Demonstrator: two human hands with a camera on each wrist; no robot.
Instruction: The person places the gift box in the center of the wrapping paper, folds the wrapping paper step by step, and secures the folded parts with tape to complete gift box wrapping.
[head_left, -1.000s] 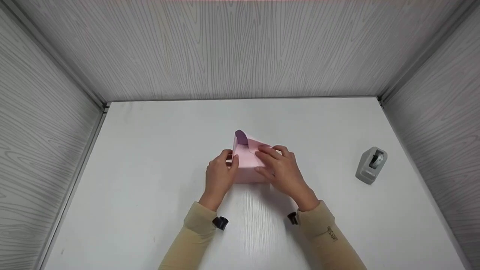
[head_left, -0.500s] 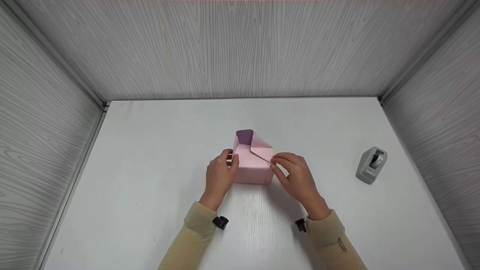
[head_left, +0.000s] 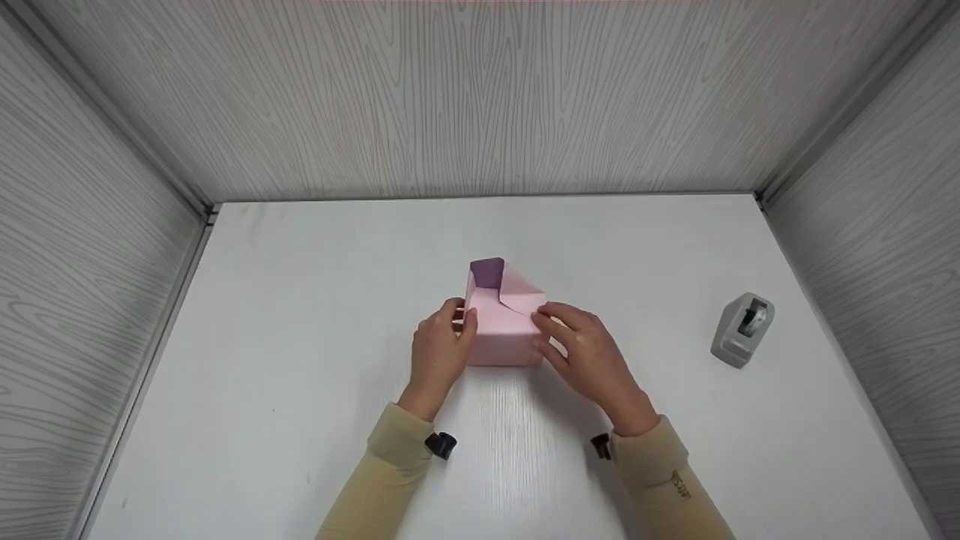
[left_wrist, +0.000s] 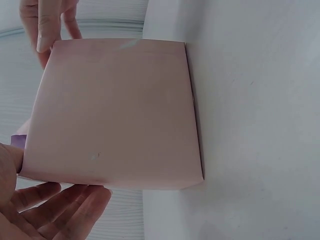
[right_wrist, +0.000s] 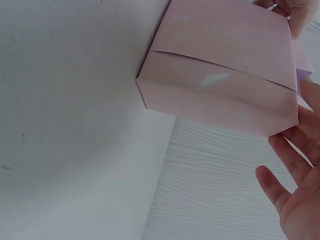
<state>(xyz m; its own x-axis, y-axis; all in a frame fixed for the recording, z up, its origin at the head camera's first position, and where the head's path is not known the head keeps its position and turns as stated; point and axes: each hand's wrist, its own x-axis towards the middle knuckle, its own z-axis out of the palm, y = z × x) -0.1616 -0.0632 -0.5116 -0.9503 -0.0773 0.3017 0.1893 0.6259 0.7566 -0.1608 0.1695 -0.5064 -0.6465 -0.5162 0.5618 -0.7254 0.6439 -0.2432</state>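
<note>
A pink paper box (head_left: 504,346) with a purple inside stands on the white table in the head view. One top panel is folded over at an angle, and a purple flap (head_left: 487,273) stands up at the back. My left hand (head_left: 441,352) grips the box's left side, thumb at the front edge and fingers along the side. My right hand (head_left: 589,352) pinches the upper right edge with thumb and fingertips. In the right wrist view a seam and a small shiny patch (right_wrist: 215,79) run on the box's side. What is inside the box cannot be seen.
A grey tape dispenser (head_left: 742,330) stands on the right of the white table (head_left: 300,300). Grey wood-grain panels (head_left: 480,105) enclose the back and both sides. A dark wrist device (head_left: 441,445) sits at each sleeve cuff.
My right hand has drawn back from the top panel to the box's right edge, then shifted slightly left. The purple flap shows more. My left hand has kept its place.
</note>
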